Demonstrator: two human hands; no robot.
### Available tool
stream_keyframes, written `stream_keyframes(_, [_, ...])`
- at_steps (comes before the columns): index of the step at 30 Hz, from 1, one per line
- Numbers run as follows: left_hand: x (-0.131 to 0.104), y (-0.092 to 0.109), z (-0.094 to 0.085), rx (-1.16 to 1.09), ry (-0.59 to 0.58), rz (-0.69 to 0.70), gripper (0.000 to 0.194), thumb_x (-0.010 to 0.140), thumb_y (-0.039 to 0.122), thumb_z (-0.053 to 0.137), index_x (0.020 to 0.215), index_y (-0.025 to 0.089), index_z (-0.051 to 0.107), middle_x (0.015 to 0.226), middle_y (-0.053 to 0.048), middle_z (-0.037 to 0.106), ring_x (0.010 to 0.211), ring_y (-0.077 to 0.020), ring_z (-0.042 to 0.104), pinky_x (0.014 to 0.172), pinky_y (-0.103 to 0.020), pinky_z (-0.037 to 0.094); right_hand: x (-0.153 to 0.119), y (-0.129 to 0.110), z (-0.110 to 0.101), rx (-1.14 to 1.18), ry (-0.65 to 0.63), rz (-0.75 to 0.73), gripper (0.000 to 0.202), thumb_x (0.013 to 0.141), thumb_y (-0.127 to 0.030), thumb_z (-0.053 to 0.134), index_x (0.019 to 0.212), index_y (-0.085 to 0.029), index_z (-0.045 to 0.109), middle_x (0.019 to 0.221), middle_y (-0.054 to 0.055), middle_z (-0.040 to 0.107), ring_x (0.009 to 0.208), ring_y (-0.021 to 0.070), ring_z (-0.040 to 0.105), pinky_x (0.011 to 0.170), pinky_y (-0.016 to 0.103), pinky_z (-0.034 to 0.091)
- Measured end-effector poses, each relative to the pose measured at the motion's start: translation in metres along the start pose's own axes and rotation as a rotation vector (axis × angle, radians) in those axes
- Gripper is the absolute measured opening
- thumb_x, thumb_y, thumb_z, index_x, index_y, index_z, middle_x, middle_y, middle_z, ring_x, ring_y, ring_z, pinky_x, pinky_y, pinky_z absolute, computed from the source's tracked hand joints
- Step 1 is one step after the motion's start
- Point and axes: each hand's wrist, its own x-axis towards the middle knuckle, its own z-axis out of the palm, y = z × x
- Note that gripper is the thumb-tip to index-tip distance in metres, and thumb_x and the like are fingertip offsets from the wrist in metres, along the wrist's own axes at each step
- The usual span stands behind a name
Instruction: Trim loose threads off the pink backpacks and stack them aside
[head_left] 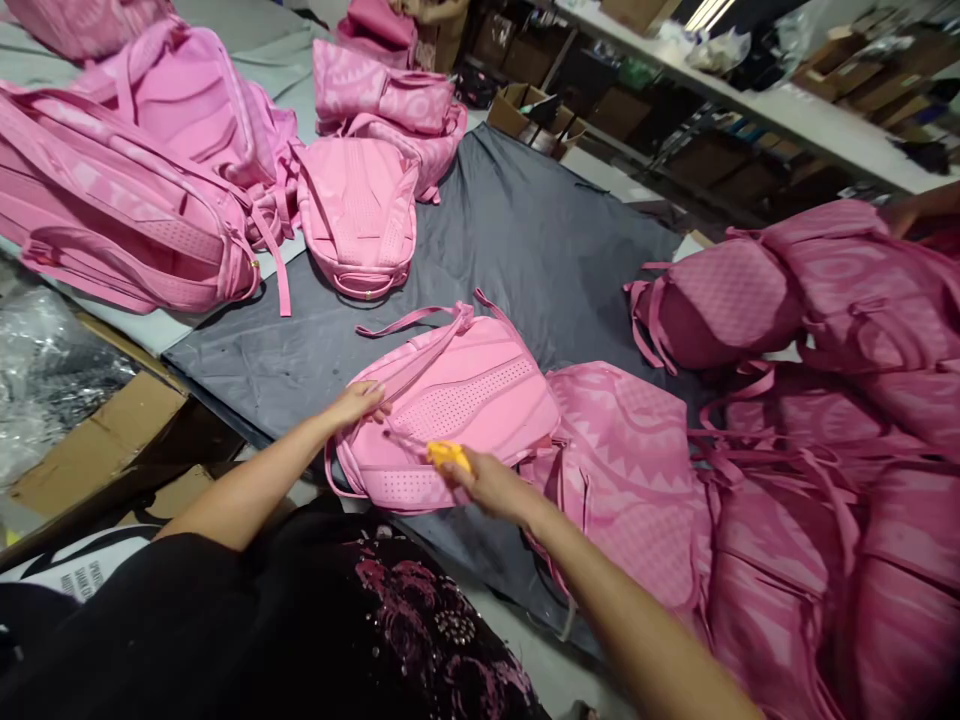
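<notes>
A pink backpack [450, 400] lies in front of me on the dark table cover, its padded, perforated back panel facing up. My left hand [361, 403] is at the backpack's left side, fingers closed on a shoulder strap [420, 365]. My right hand [491, 485] grips yellow-handled scissors [448, 457] over the lower part of the panel. Their thin tip points left toward my left hand and is somewhat blurred. Against the right side of this backpack lies another pink backpack [622, 470] with a patterned front.
More pink backpacks [810, 560] are heaped on the right; others [356, 215] stand at the back left. Dark cloth [517, 240] covers the table. Cardboard [97, 450] and clear plastic [52, 370] lie beyond its left edge. A shelf with boxes [532, 115] stands behind. Part of another person's arm [919, 210] shows far right.
</notes>
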Motion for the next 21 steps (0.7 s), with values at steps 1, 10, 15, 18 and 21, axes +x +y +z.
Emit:
stream_keyframes(1, [0.004,-0.002,-0.006,-0.095,-0.093,-0.078,0.054,0.099,0.05,0.028,0.108,0.01,0.064,0.102,-0.018,0.073,0.082,-0.021,0.071,0.069,-0.03,0.055,-0.001,0.0,0.0,0.016,0.026,0.025,0.046,0.091,-0.054,0.051,0.116,-0.016,0.061,0.098,0.012,0.071,0.086,0.0221,0.067,0.072,0.027,0.047])
stream_keyframes(10, [-0.002,0.002,0.011,0.309,0.027,-0.033,0.051,0.096,0.042,0.044,0.143,0.022,0.043,0.118,-0.016,0.065,0.106,-0.0271,0.063,0.088,-0.041,0.049,-0.011,-0.026,-0.035,0.061,0.116,0.064,0.049,0.095,-0.055,0.042,0.117,-0.015,0.06,0.079,0.008,0.069,0.062,0.0185,0.061,0.061,0.028,0.047])
stream_keyframes(15, [-0.041,0.003,0.045,0.94,0.057,0.495,0.063,0.088,0.036,0.061,0.147,0.025,0.042,0.155,-0.02,0.032,0.141,-0.0385,0.031,0.111,-0.057,0.027,-0.034,0.003,-0.061,-0.147,0.028,0.322,0.048,0.096,-0.053,0.043,0.117,-0.013,0.06,0.073,0.009,0.068,0.054,0.0166,0.06,0.058,0.026,0.045])
stream_keyframes(18, [-0.064,0.0,0.075,0.937,-0.159,0.765,0.069,0.089,0.046,0.058,0.15,0.023,0.036,0.16,-0.018,0.023,0.146,-0.035,0.024,0.114,-0.054,0.025,-0.054,0.017,-0.074,-0.303,0.128,0.552,0.054,0.1,-0.051,0.033,0.125,-0.008,0.053,0.081,0.013,0.069,0.051,0.0148,0.059,0.056,0.026,0.044])
stream_keyframes(21, [-0.072,-0.003,0.103,0.977,-0.35,0.731,0.076,0.082,0.038,0.068,0.15,0.02,0.037,0.157,-0.022,0.028,0.136,-0.0387,0.039,0.102,-0.054,0.04,-0.078,0.015,-0.073,-0.148,-0.136,0.461,0.045,0.099,-0.046,0.04,0.127,-0.013,0.053,0.082,0.009,0.069,0.046,0.0116,0.056,0.053,0.023,0.042])
